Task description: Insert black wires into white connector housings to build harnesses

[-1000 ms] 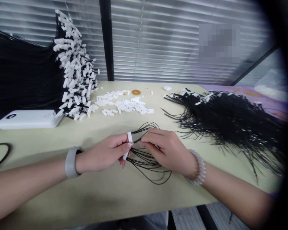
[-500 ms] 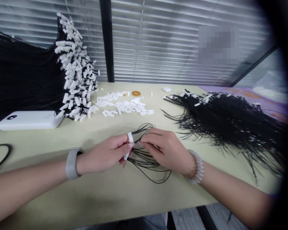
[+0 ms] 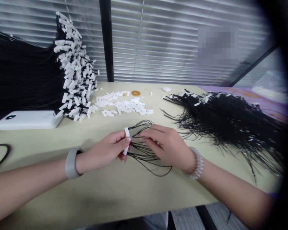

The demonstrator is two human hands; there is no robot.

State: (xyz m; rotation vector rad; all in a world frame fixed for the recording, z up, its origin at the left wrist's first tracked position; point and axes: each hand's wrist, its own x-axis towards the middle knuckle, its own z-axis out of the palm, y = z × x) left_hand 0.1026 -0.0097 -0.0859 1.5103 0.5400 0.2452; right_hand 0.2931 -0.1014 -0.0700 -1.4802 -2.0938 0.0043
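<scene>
Between the fingertips of my left hand point(image 3: 105, 151) is a long white connector point(image 3: 126, 131), held roughly upright near the middle of the table. Several thin black wires point(image 3: 144, 156) run from the connector and loop off to the right. My right hand point(image 3: 166, 145) is over these wires, its thumb and index finger pinched together on a black wire close to the connector. The wire ends under the right hand are hidden.
A large bundle of black wires point(image 3: 21, 73) with white connectors point(image 3: 73, 68) stands at the left, behind a white power bank point(image 3: 28, 119). Loose white connectors point(image 3: 129, 107) and an orange ring point(image 3: 135, 93) lie behind my hands. Black wires point(image 3: 225, 118) are heaped at the right.
The left hand and white connector have shifted slightly left and up. The looped wires moved with them, and my right hand has risen a little.
</scene>
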